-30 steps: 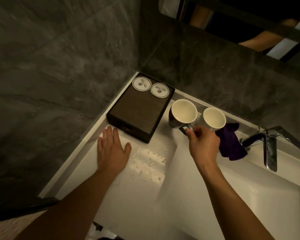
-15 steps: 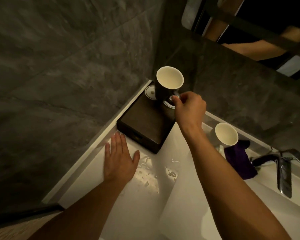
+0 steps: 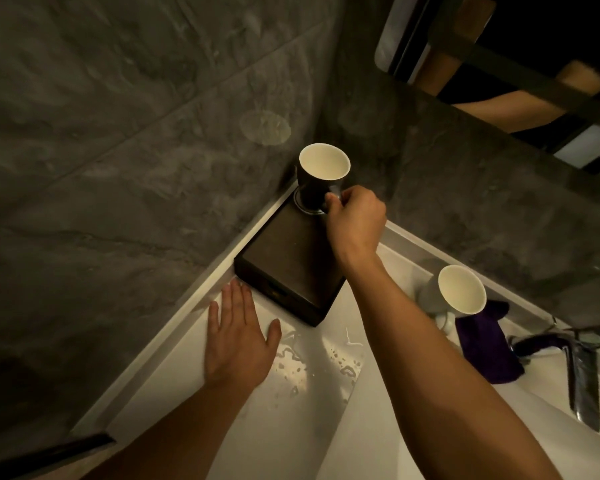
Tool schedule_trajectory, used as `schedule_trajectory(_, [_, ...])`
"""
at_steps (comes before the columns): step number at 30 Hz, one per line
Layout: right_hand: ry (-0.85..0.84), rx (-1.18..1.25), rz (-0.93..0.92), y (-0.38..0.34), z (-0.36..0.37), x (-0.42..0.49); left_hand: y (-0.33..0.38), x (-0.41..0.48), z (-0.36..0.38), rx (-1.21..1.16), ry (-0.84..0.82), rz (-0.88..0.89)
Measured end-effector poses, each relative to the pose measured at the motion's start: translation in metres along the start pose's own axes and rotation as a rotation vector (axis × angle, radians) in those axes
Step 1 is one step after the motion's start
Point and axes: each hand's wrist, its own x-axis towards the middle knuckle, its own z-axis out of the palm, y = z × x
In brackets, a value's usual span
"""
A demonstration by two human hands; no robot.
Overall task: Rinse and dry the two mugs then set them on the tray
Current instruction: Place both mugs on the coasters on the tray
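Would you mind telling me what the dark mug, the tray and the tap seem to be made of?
The dark mug looks like glazed ceramic: glossy dark outside, smooth cream inside. The tray seems dark wood or wood-look veneer, matt, with faint straight grain. The tap appears polished metal, probably chrome-plated, given its mirror-like reflections.

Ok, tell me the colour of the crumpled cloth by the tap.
Crumpled cloth: dark purple, clearest in head view.
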Motion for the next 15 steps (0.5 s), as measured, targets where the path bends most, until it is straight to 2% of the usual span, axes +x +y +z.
schedule_trajectory(11, [0.01,0.057,-0.05,0.003,0.012,-0.005,0.0,0.001,0.0,0.011,-0.015,-0.004])
schedule_trajectory(15, [-0.037,0.047,-0.062,0.007,0.006,-0.008,0.001,0.001,-0.002,0.018,-0.021,-0.012])
